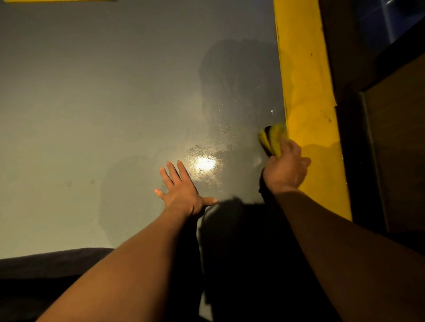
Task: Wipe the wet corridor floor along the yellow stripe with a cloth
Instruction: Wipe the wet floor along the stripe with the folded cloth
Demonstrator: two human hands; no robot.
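The grey corridor floor (115, 103) has a dark wet patch (239, 92) with droplets beside the yellow stripe (305, 92), which runs from top to bottom on the right. My right hand (286, 170) grips a bunched yellow-green cloth (273, 138) pressed on the floor right at the stripe's left edge. My left hand (181, 190) lies flat on the floor with fingers spread, to the left of the cloth, just below a bright light reflection (204, 163).
A dark wall or door frame (379, 138) stands right of the stripe. A second damp patch (128, 197) darkens the floor left of my left hand. Dark clothing (53, 271) fills the lower left. A yellow strip (59, 1) shows at the top left edge.
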